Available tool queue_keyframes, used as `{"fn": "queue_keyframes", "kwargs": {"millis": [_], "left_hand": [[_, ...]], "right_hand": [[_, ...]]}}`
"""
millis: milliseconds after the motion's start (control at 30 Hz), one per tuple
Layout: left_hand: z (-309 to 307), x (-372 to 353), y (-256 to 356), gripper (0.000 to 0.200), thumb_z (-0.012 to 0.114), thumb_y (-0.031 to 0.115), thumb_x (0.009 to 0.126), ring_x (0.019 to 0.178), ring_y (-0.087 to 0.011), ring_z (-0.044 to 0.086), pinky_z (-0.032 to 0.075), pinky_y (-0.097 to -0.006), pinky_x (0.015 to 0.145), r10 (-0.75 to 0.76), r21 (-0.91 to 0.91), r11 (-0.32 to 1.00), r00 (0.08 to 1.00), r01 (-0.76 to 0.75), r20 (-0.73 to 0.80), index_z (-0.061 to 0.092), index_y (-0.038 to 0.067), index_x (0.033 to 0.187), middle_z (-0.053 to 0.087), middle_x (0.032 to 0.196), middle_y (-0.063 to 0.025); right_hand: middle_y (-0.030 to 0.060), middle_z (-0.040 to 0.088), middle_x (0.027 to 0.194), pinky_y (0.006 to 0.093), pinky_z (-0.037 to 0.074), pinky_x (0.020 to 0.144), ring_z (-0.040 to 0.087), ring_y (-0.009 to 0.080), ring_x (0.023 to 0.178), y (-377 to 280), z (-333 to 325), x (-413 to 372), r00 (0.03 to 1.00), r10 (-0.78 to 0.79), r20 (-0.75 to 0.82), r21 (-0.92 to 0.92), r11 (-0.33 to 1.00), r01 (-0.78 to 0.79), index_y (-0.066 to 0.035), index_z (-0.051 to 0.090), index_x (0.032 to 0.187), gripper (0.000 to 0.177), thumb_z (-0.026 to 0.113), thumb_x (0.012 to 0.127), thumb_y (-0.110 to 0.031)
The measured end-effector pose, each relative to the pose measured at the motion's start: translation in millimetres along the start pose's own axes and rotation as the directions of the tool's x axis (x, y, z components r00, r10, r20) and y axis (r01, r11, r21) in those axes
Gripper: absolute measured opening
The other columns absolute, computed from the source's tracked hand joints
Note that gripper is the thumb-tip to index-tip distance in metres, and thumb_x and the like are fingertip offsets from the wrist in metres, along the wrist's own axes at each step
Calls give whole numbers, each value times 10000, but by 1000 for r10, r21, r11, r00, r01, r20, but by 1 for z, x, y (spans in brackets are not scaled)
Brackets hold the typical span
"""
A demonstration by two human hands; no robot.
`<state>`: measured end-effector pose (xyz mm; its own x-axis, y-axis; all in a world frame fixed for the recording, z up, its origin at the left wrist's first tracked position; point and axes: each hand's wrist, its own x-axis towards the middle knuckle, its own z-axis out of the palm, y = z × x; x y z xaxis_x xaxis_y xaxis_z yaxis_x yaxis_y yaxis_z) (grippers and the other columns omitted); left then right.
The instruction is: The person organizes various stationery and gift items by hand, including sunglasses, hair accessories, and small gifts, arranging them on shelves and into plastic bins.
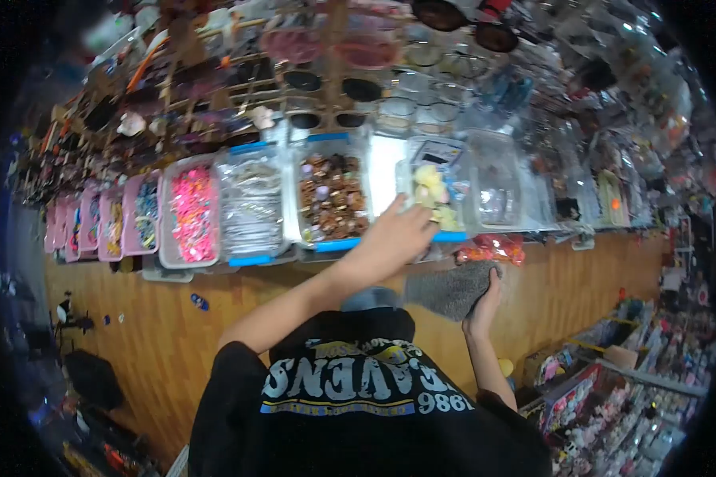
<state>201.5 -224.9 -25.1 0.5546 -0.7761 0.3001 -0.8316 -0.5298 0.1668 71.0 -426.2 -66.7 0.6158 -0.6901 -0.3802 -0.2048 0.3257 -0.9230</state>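
My left hand [398,236] reaches over the near left edge of a clear bin [451,236] with a blue front strip. Its fingers are apart at the bin's edge, beside pale yellow items [430,189] whose kind I cannot make out; I see nothing held in it. Lower and to the right, my right hand [484,308] grips a grey cloth [447,289] by its right side, thumb on top. The cloth hangs in front of the bins, above the wooden floor. Just beyond it is a clear bag of orange-red pieces [492,250].
Left of my hand stand bins of brown pieces [332,191], silvery packets [251,219] and bright pink pieces [192,213]. To the right is a clear bin [495,187]. Sunglasses [362,89] hang behind. More goods crowd a display [612,421] at lower right.
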Motion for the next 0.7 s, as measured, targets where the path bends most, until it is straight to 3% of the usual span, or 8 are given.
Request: {"fn": "queue_keyframes", "kwargs": {"millis": [100, 200, 267, 400, 433, 500, 600, 700], "left_hand": [[-9, -8, -5, 240, 573, 165, 757, 1051, -200, 540, 349, -460, 974, -25, -52, 998, 999, 27, 39, 576, 99, 987, 569, 997, -45], [-15, -17, -4, 214, 640, 201, 751, 1019, -200, 542, 358, -466, 942, -91, -18, 996, 993, 93, 72, 596, 100, 935, 576, 967, -38], [-31, -15, 1, 238, 676, 238, 748, 978, -226, 536, 364, -461, 925, -144, -24, 989, 987, 146, 77, 600, 85, 914, 570, 942, -53], [-57, 6, 24, 237, 668, 237, 768, 948, -249, 527, 366, -449, 902, -192, -23, 981, 980, 191, -41, 595, 67, 916, 561, 894, -72], [-55, 11, 31, 244, 661, 247, 783, 937, -246, 532, 368, -439, 900, -201, -101, 975, 979, 196, -41, 596, 57, 922, 556, 889, -76], [-43, 17, 44, 209, 654, 213, 796, 889, -271, 529, 378, -402, 856, -173, -321, 935, 984, 152, -36, 594, 53, 918, 559, 884, -85], [-12, 36, 65, 177, 635, 151, 803, 905, -274, 545, 403, -373, 846, -114, -450, 889, 993, 83, -41, 593, 51, 943, 571, 917, -91], [34, 62, 80, 265, 584, 67, 750, 990, -258, 547, 379, -408, 941, -79, -331, 942, 994, 50, -75, 570, 19, 1010, 564, 1015, -99]], "right_hand": [[65, 594, 971, 304, 440, 813, 570, 175, 900, -32, -27, 30, 975, -212, -71, 74, 973, 217, -11, 577, 1034, 324, 490, 939, -308], [80, 592, 1021, 319, 436, 862, 560, 173, 976, -71, -43, 69, 880, -368, -299, 36, 918, 396, 17, 576, 1070, 349, 492, 938, -295], [78, 600, 1033, 296, 406, 893, 545, 151, 984, -90, -51, 96, 863, -502, -61, -316, 830, 460, 38, 581, 1077, 355, 492, 945, -280], [31, 581, 862, 275, 400, 791, 475, 109, 839, -82, -42, 162, 824, -535, 189, -312, 763, 567, 47, 581, 913, 329, 501, 955, -270], [44, 581, 899, 261, 395, 815, 489, 119, 864, -87, -38, 173, 875, -414, 253, -516, 707, 484, 45, 569, 975, 324, 491, 961, -269], [42, 584, 939, 254, 393, 825, 500, 125, 884, -82, -13, 199, 865, -372, 336, -417, 765, 491, 40, 557, 1023, 327, 486, 963, -273], [35, 586, 1018, 250, 390, 846, 514, 135, 928, -72, 9, 233, 849, -283, 447, -250, 871, 422, 27, 533, 1108, 345, 475, 967, -282], [30, 580, 1087, 255, 379, 883, 512, 142, 987, -69, 23, 240, 836, -217, 503, -76, 953, 293, 15, 514, 1171, 367, 464, 970, -288]]}}
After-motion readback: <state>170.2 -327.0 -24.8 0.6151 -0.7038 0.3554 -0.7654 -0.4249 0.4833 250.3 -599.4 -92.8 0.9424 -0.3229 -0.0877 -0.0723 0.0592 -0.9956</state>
